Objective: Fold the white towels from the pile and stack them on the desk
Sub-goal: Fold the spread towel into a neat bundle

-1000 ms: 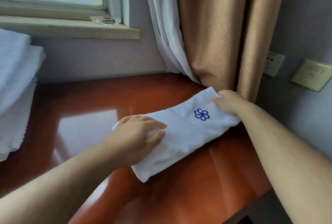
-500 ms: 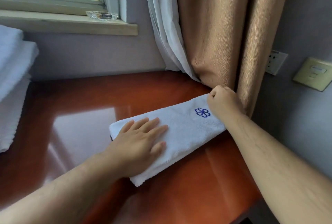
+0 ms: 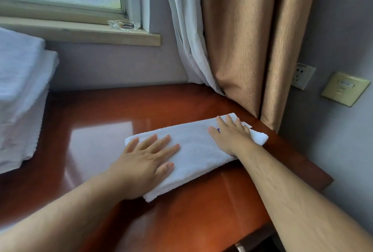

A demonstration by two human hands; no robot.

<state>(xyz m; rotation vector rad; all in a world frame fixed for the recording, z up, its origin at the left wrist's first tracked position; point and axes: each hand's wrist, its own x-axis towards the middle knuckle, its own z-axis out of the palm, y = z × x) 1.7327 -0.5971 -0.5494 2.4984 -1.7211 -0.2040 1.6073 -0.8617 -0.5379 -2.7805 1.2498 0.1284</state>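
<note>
Left hand lies flat, fingers straight & spread, palm pressing the left half of the folded towel; grips nothing. Right hand also flat w/ fingers straight, slightly fanned, pressing the towel's right end, covering most of a small blue mark on the cloth. Neither hand curls round anything.

Count: 2 hands, both on 1 folded towel. At far left a pile of white towels, at least 3 layers visible, exact no. can't tell as the frame cuts it off. 1 glass ashtray on the window sill. 2 curtains: 1 sheer white, 1 tan. 2 wall plates: a socket & a switch.

Towel: white terry, folded into a long narrow strip lying diagonally on the glossy red-brown desk, right end near the tan curtain, a loose corner sticking out past the right hand. Well apart from the pile.
</note>
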